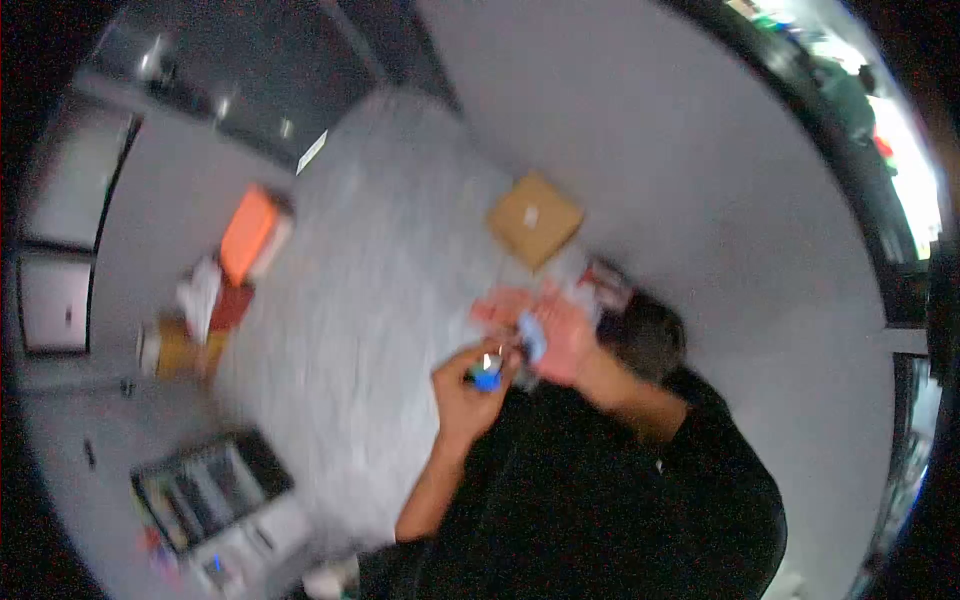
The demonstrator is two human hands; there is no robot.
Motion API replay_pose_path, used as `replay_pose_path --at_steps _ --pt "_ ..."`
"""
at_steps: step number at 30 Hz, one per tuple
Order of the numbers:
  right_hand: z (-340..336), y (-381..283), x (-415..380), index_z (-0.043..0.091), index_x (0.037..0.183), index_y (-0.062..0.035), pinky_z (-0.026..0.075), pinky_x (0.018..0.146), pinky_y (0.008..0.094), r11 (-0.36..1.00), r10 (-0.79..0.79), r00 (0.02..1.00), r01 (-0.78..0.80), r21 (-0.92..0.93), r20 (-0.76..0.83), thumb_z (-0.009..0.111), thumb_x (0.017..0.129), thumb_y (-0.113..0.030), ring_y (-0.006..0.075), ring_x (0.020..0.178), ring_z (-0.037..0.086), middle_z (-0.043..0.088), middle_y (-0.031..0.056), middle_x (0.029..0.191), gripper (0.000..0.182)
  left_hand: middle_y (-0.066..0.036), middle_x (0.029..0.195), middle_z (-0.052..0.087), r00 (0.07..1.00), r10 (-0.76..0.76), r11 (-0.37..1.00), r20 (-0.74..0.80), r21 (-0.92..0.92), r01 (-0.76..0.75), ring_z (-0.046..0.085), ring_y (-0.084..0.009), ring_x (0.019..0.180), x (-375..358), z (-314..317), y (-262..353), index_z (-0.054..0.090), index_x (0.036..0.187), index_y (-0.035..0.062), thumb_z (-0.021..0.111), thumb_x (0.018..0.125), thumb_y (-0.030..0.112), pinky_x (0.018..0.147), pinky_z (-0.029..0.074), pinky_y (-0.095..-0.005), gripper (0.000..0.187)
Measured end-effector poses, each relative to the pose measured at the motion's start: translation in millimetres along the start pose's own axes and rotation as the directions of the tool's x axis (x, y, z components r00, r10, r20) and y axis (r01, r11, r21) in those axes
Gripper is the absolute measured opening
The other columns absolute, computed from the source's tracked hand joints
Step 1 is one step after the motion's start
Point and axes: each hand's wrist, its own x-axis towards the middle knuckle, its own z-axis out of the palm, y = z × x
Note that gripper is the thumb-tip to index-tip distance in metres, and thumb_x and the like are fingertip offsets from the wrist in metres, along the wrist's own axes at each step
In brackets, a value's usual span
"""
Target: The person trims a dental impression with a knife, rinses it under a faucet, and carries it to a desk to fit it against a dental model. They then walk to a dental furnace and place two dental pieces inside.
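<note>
My left hand (468, 392) is closed around a small shiny item (487, 375), bright blue at its lower end with a light glint on top. Blur hides its exact kind. Beside it, my right hand (562, 338) is turned palm up, its smeared fingers stretched out to the left. A pale blue piece (533, 338) shows against the palm, close to the left fingertips; whether it is held or only touched cannot be made out. Both hands are close together in front of the black shirt.
A brown cardboard box (535, 220) stands on the grey floor (350, 350) by the wall, with a red-and-white item (607, 285) and a dark rounded thing (645, 335) nearer me. To the left are an orange box (248, 235), white and red items, and a dark-topped cabinet (210, 490).
</note>
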Motion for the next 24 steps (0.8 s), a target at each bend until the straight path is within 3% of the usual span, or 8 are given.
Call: replay_pose_path --at_steps 2,3,7,9,16,19,20,24 --pt "18.0 25.3 63.9 0.047 0.135 0.0050 0.034 0.111 0.0477 0.943 -0.116 0.991 0.129 -0.307 0.060 0.037 0.097 -0.057 0.0354 0.135 0.044 0.049 0.0250 0.141 0.074 -0.013 0.093 0.073 1.000 0.014 0.996 -0.008 -0.088 -0.014 0.068 -0.0183 0.086 46.9 -26.5 -29.0 0.073 0.100 0.0012 0.080 0.075 0.007 0.079 0.052 -0.0318 0.027" --pt "8.6 43.1 104.5 0.048 0.134 0.0052 0.034 0.111 0.0448 0.915 -0.176 0.965 0.233 -0.330 0.193 0.034 0.099 -0.054 0.0326 0.135 0.044 0.050 0.0222 0.140 0.071 -0.012 0.094 0.073 0.999 0.028 0.988 -0.035 -0.150 -0.033 0.068 -0.0187 0.085 70.5 -37.6 -52.2 0.073 0.100 0.0013 0.080 0.075 0.007 0.079 0.052 -0.0321 0.026" --pt "67.3 85.2 234.7 0.049 0.133 0.0048 0.035 0.110 0.0408 0.874 -0.249 0.965 0.188 -0.447 -0.081 0.026 0.104 -0.048 0.0263 0.126 0.051 0.056 0.0180 0.134 0.064 -0.011 0.093 0.073 0.996 -0.039 0.978 0.074 -0.201 0.053 0.068 -0.0192 0.085 170.7 -134.4 -130.3 0.072 0.101 0.0015 0.079 0.076 0.010 0.079 0.052 -0.0325 0.027" --pt "64.9 115.6 316.7 0.050 0.131 0.0034 0.037 0.108 0.0406 0.782 -0.402 0.915 0.319 -0.535 -0.043 0.026 0.104 -0.048 0.0263 0.124 0.052 0.057 0.0181 0.132 0.063 -0.012 0.091 0.072 0.991 -0.025 0.999 0.130 -0.044 0.031 0.068 -0.0201 0.082 220.0 -183.6 -179.9 0.071 0.101 0.0009 0.078 0.077 0.013 0.077 0.053 -0.0331 0.028" --pt "88.0 128.5 548.3 0.055 0.124 -0.0023 0.039 0.106 0.0410 0.686 -0.562 0.820 0.391 -0.613 -0.106 0.037 0.103 -0.045 0.0289 0.121 0.053 0.060 0.0189 0.128 0.051 -0.016 0.080 0.069 0.956 0.037 0.999 0.291 -0.002 -0.038 0.068 -0.0256 0.073 418.4 -297.1 -287.1 0.069 0.101 0.0011 0.077 0.074 0.020 0.069 0.052 -0.0381 0.034" --pt "129.7 118.8 605.3 0.059 0.122 -0.0015 0.036 0.108 0.0431 0.803 -0.496 0.857 0.393 -0.448 -0.138 0.038 0.104 -0.042 0.0279 0.121 0.052 0.059 0.0139 0.127 0.049 -0.019 0.082 0.069 0.956 -0.048 0.994 0.290 -0.079 0.074 0.069 -0.0271 0.076 472.8 -323.2 -309.7 0.069 0.101 0.0012 0.076 0.074 0.022 0.070 0.052 -0.0396 0.035" --pt "137.8 114.3 641.7 0.059 0.119 -0.0004 0.041 0.104 0.0436 0.834 -0.430 0.872 0.286 -0.471 -0.232 0.039 0.104 -0.038 0.0300 0.116 0.055 0.062 0.0149 0.123 0.046 -0.020 0.083 0.069 0.965 -0.056 0.992 0.258 -0.092 0.082 0.069 -0.0272 0.077 494.1 -333.7 -330.2 0.069 0.101 0.0012 0.076 0.074 0.021 0.071 0.052 -0.0392 0.034" --pt "119.9 110.2 788.1 0.061 0.117 0.0007 0.049 0.094 0.0425 0.924 -0.158 0.982 0.112 -0.365 -0.100 0.048 0.100 -0.037 0.0315 0.104 0.062 0.067 0.0144 0.111 0.043 -0.013 0.086 0.071 0.988 -0.157 0.982 0.011 -0.103 0.157 0.067 -0.0193 0.080 589.5 -396.2 -379.1 0.069 0.107 0.0011 0.077 0.079 0.020 0.076 0.054 -0.0334 0.034"
